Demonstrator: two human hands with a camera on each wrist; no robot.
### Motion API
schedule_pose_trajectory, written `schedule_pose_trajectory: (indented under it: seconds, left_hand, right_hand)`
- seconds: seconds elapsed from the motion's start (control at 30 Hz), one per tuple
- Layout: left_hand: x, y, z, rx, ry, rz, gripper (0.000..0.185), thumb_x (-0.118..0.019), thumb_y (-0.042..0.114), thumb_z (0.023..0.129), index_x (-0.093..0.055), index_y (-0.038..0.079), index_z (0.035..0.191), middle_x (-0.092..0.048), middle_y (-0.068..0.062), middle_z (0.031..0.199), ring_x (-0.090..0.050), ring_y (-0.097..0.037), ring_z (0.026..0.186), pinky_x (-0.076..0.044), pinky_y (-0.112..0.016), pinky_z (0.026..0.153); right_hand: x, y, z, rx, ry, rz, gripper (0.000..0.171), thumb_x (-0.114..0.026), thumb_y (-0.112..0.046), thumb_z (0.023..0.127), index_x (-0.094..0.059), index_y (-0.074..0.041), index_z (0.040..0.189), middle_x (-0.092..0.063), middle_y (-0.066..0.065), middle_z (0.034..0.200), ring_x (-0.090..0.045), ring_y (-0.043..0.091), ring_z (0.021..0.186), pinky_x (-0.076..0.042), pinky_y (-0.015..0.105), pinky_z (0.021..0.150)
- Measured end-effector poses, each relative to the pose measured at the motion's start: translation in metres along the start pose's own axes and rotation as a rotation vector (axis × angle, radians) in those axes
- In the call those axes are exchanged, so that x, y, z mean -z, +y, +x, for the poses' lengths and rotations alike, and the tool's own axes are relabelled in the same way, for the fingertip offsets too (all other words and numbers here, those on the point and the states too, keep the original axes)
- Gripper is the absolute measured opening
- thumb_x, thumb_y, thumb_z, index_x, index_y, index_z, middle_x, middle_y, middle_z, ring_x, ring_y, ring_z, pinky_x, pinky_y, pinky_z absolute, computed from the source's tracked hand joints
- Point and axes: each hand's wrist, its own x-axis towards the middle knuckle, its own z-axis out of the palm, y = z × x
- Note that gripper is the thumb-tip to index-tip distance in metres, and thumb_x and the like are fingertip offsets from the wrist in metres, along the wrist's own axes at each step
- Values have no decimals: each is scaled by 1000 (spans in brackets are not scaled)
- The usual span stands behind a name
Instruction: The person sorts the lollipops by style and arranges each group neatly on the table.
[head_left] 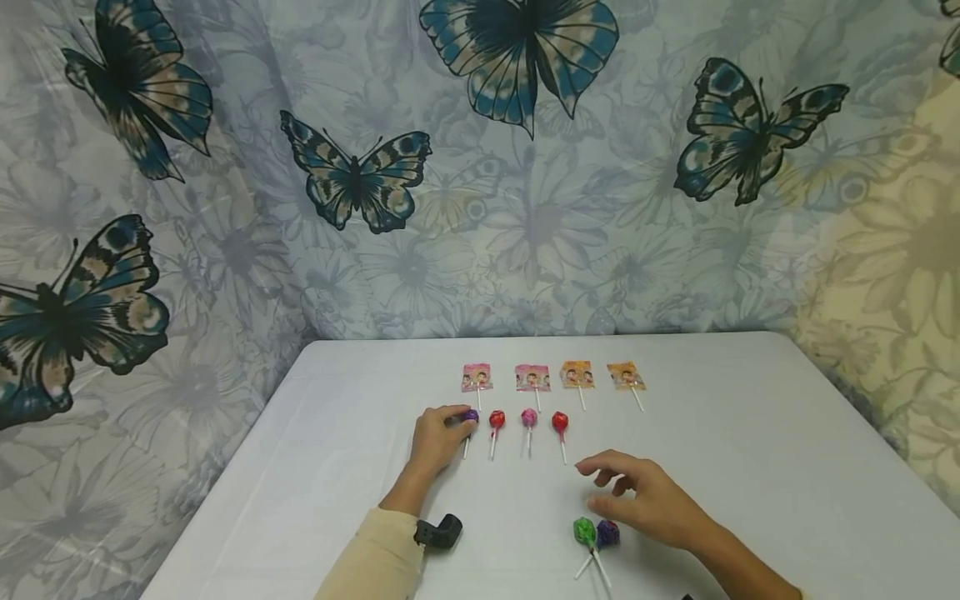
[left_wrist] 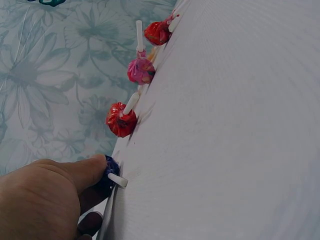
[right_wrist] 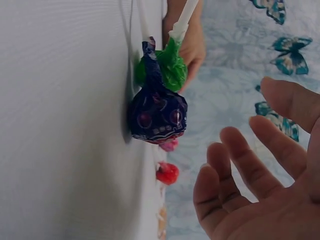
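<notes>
My left hand [head_left: 435, 443] pinches the purple-wrapped lollipop [head_left: 471, 415] by its candy head, at the left end of a row on the table. In the left wrist view the thumb lies against its dark wrapper, and the short white stick [left_wrist: 118, 180] pokes out. Beside it run a red lollipop [head_left: 497, 419], a pink lollipop [head_left: 529, 417] and another red lollipop [head_left: 560, 422]. My right hand [head_left: 647, 503], fingers spread and loosely bent, hovers empty just above a green lollipop [head_left: 584, 531] and a dark blue lollipop [head_left: 608, 533], whose sticks cross.
Behind the row lie flat-wrapped lollipops: two in pink packets [head_left: 532, 377] and two in orange packets [head_left: 577, 374]. A white cloth covers the table [head_left: 360, 400]. Butterfly-print fabric [head_left: 540, 250] hangs along the table's back and sides. A black strap device [head_left: 439, 532] sits on the left wrist.
</notes>
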Motion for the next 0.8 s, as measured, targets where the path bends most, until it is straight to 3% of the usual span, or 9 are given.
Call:
schedule_pose_trajectory:
  seconds: [0.17,0.43,0.63,0.8]
  left_hand:
    - [1,-1,0,9,0,13,26,-77,18,82,-75,13,108,-65,-13,114,-56,-35,114,-41,-48,97]
    - [0,1,0,12,-2,3,26,-77,18,83,-75,14,108,-64,-13,116,-55,-35,116,-40,-47,98]
    - [0,0,0,13,-5,8,26,-77,19,83,-75,14,109,-63,-14,115,-54,-35,115,-40,-48,98]
    - [0,-1,-1,10,4,10,27,-77,18,83,-75,13,109,-64,-14,115,-55,-35,115,-41,-48,97]
  right_hand:
    - [-5,8,1,40,-50,13,36,-75,-18,85,-65,-9,118,-65,6,108,-58,26,92,-50,31,74]
    - [-9,14,1,-66,-148,3,35,-76,-24,84,-66,-15,117,-64,-1,107,-55,21,93,-48,30,78]
    - [-14,21,-3,-18,-199,12,33,-76,-25,83,-68,-15,113,-64,-5,98,-55,17,89,-46,27,73]
    - [-15,21,-2,-41,-228,-10,28,-76,-26,83,-70,-18,109,-63,-10,97,-55,14,89,-45,26,76]
